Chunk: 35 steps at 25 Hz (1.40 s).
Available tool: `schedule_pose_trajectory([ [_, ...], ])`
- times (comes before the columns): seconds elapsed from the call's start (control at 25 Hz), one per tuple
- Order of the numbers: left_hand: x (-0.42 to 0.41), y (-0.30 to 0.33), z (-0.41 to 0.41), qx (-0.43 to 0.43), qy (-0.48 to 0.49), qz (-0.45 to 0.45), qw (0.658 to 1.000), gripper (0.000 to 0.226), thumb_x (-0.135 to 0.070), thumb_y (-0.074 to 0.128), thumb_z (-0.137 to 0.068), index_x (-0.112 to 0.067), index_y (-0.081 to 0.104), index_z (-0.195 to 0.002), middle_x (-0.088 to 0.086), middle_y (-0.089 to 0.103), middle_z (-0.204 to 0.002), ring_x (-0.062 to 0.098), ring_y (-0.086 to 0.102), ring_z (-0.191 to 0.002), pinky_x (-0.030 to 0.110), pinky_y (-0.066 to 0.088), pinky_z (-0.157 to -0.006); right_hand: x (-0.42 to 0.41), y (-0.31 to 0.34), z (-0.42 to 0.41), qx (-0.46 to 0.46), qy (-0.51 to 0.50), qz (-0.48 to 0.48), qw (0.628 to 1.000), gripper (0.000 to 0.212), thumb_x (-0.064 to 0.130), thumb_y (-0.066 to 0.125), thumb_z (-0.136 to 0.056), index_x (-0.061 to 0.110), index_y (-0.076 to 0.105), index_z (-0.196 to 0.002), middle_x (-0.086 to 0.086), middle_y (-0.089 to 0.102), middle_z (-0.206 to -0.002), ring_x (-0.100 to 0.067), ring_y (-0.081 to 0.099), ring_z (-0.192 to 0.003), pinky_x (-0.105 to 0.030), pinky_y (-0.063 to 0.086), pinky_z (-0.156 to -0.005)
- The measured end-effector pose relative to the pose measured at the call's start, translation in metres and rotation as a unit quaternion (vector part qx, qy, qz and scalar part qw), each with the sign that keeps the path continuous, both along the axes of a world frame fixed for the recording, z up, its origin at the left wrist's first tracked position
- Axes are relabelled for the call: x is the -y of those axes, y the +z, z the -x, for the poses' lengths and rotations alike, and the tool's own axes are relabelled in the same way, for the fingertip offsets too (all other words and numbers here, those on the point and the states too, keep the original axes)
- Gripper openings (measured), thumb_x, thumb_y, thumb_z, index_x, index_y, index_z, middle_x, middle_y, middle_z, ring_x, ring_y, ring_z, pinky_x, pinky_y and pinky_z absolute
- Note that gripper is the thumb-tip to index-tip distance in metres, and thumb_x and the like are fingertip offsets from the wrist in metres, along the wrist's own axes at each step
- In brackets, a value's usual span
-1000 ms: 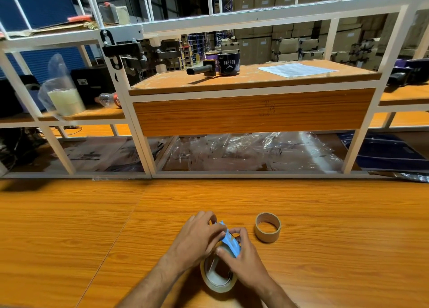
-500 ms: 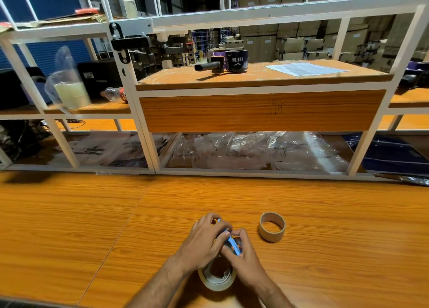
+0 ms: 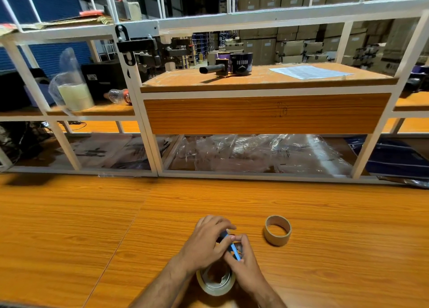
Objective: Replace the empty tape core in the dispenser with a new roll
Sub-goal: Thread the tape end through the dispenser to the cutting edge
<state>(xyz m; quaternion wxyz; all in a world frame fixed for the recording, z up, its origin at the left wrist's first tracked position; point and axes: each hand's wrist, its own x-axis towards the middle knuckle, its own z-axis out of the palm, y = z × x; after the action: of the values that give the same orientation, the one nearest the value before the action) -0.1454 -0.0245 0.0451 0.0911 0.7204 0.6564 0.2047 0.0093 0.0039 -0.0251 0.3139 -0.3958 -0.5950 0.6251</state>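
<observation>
Both my hands meet over a blue tape dispenser [image 3: 234, 252] near the table's front edge. My left hand [image 3: 206, 242] covers its top with curled fingers. My right hand [image 3: 243, 259] pinches its blue side from the right. A new roll of clear tape [image 3: 216, 284] sits on the dispenser just below my hands, its hollow middle facing me. Most of the dispenser is hidden by my fingers. The empty brown cardboard core [image 3: 277, 230] stands on the wooden table [image 3: 92, 226], apart from my hands, to the right.
A white metal shelf frame [image 3: 148, 131] rises at the table's far edge. On its shelf lie a black handled tool [image 3: 213, 70], a dark mug [image 3: 241, 63] and a paper sheet [image 3: 308, 72]. Crumpled clear plastic [image 3: 255, 154] fills the space beneath. A plastic bag [image 3: 72, 87] sits left.
My hands closed tighter around the dispenser, hiding more of its blue body. The view tilted slightly; the roll and cardboard core stayed in place.
</observation>
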Motion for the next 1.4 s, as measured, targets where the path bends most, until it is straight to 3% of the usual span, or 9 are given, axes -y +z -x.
schedule_pose_trajectory([
  [0.12,0.014,-0.009,0.006,0.207,0.079,-0.026,0.975,0.046,-0.06,0.058,-0.096,-0.043,0.057,-0.139,-0.026,0.051,-0.141,-0.009,0.042,-0.134,0.016,0.032,-0.109,-0.001,-0.001,0.001,-0.02,-0.023,0.022,0.999,0.061,0.062,0.085,-0.069,0.033,0.059,-0.116,-0.016,0.074,-0.109,-0.025,0.075,-0.102,-0.041,0.059,-0.093],
  [0.24,0.031,-0.029,0.009,0.487,0.238,0.024,0.84,0.053,-0.064,0.068,-0.083,-0.038,0.062,-0.129,-0.008,0.06,-0.139,0.011,0.055,-0.132,0.031,0.044,-0.11,-0.004,0.001,0.002,-0.044,-0.071,0.054,0.995,0.052,0.041,0.085,-0.082,0.022,0.058,-0.122,-0.017,0.078,-0.103,-0.017,0.078,-0.091,-0.029,0.058,-0.082],
  [0.32,0.035,-0.041,-0.001,0.574,0.236,0.086,0.78,0.053,-0.068,0.069,-0.083,-0.033,0.068,-0.122,-0.005,0.068,-0.133,0.016,0.063,-0.126,0.035,0.05,-0.102,-0.007,0.003,0.006,-0.064,-0.102,0.079,0.99,0.044,0.028,0.082,-0.086,0.017,0.058,-0.122,-0.014,0.081,-0.099,-0.016,0.077,-0.086,-0.032,0.057,-0.082],
  [0.44,0.028,-0.036,-0.018,0.57,0.239,0.09,0.781,0.027,-0.047,0.057,-0.101,-0.032,0.07,-0.119,-0.007,0.072,-0.126,0.013,0.065,-0.118,0.031,0.049,-0.082,-0.008,0.008,0.015,-0.099,-0.135,0.118,0.979,0.032,0.015,0.076,-0.093,0.012,0.056,-0.117,-0.011,0.08,-0.095,-0.015,0.075,-0.078,-0.031,0.057,-0.074],
  [0.6,0.023,-0.036,-0.025,0.557,0.256,0.075,0.786,0.022,-0.039,0.053,-0.106,-0.03,0.071,-0.117,-0.009,0.075,-0.117,0.009,0.066,-0.111,0.029,0.048,-0.076,-0.012,0.009,0.02,-0.116,-0.174,0.147,0.967,0.028,0.011,0.073,-0.094,0.009,0.055,-0.116,-0.005,0.077,-0.084,-0.013,0.071,-0.069,-0.031,0.053,-0.069],
  [0.88,0.019,-0.06,-0.026,0.54,0.272,0.049,0.795,0.018,-0.034,0.057,-0.105,-0.029,0.074,-0.105,-0.009,0.08,-0.106,0.005,0.07,-0.106,0.036,0.053,-0.092,-0.002,-0.006,0.033,-0.125,-0.233,0.197,0.944,0.029,0.014,0.073,-0.094,0.01,0.054,-0.116,-0.015,0.073,-0.092,-0.027,0.069,-0.081,-0.038,0.054,-0.075],
  [1.04,0.02,-0.073,-0.02,0.556,0.277,0.036,0.783,0.019,-0.027,0.057,-0.106,-0.023,0.075,-0.106,-0.006,0.08,-0.104,0.01,0.071,-0.097,0.031,0.052,-0.081,0.001,-0.011,0.042,-0.082,-0.236,0.172,0.953,0.029,0.014,0.072,-0.096,0.011,0.052,-0.117,-0.012,0.072,-0.095,-0.021,0.068,-0.081,-0.033,0.052,-0.073],
  [1.2,0.016,-0.084,-0.004,0.557,0.278,0.031,0.782,0.016,-0.018,0.061,-0.104,-0.021,0.077,-0.106,-0.001,0.076,-0.101,0.013,0.066,-0.089,0.024,0.05,-0.076,-0.002,-0.018,0.057,-0.003,-0.226,0.112,0.968,0.039,0.042,0.078,-0.081,0.023,0.056,-0.107,-0.013,0.065,-0.119,-0.024,0.066,-0.107,-0.042,0.054,-0.097],
  [1.4,0.013,-0.089,0.009,0.548,0.279,0.029,0.788,0.016,-0.02,0.062,-0.104,-0.021,0.078,-0.103,-0.005,0.082,-0.1,0.016,0.076,-0.102,0.019,0.055,-0.084,-0.004,-0.029,0.068,0.098,-0.213,0.065,0.97,0.019,0.042,0.069,-0.09,0.034,0.06,-0.105,0.005,0.055,-0.119,-0.02,0.051,-0.125,-0.049,0.04,-0.116],
])
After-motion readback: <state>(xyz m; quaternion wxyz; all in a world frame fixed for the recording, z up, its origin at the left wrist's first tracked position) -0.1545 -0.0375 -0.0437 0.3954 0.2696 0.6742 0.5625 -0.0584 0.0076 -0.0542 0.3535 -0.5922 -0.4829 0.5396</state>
